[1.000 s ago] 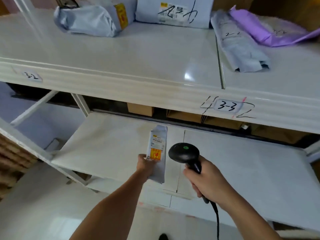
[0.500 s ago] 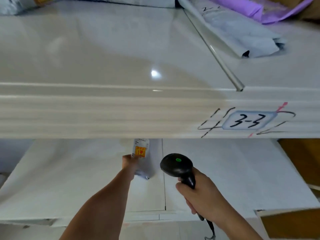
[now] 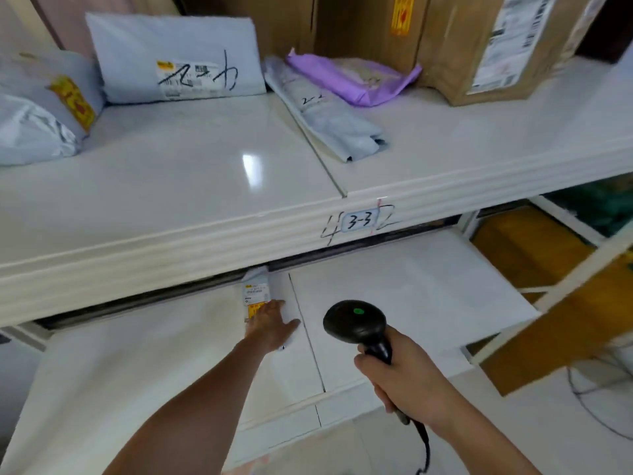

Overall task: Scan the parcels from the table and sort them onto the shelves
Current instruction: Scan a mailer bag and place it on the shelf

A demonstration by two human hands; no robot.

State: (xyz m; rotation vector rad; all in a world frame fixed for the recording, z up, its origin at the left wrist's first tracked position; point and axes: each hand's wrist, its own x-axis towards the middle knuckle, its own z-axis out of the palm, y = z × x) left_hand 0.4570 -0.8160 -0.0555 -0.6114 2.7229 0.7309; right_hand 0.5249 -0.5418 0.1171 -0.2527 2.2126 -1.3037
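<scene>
A small white parcel (image 3: 255, 293) with a printed label and an orange sticker lies flat on the lower shelf (image 3: 394, 286), its far end tucked under the upper shelf's front edge. My left hand (image 3: 272, 323) rests palm down on the parcel's near end, with fingers and thumb spread and not curled around it. My right hand (image 3: 407, 378) grips the handle of a black barcode scanner (image 3: 356, 323). The scanner shows a green light, and its head is held above the lower shelf, just right of the parcel.
The upper shelf (image 3: 205, 159), marked 3-3 (image 3: 359, 221), carries grey mailers (image 3: 174, 60), a purple mailer (image 3: 349, 77) and cardboard boxes (image 3: 486, 46) along the back. Brown cardboard (image 3: 548, 303) and a white frame post (image 3: 561, 289) stand at right. A cable (image 3: 589, 399) lies on the floor.
My left hand has pushed the parcel deeper onto the lower shelf and flattened on top of it, no longer gripping its edge. The view has lifted, showing the upper shelf's parcels again.
</scene>
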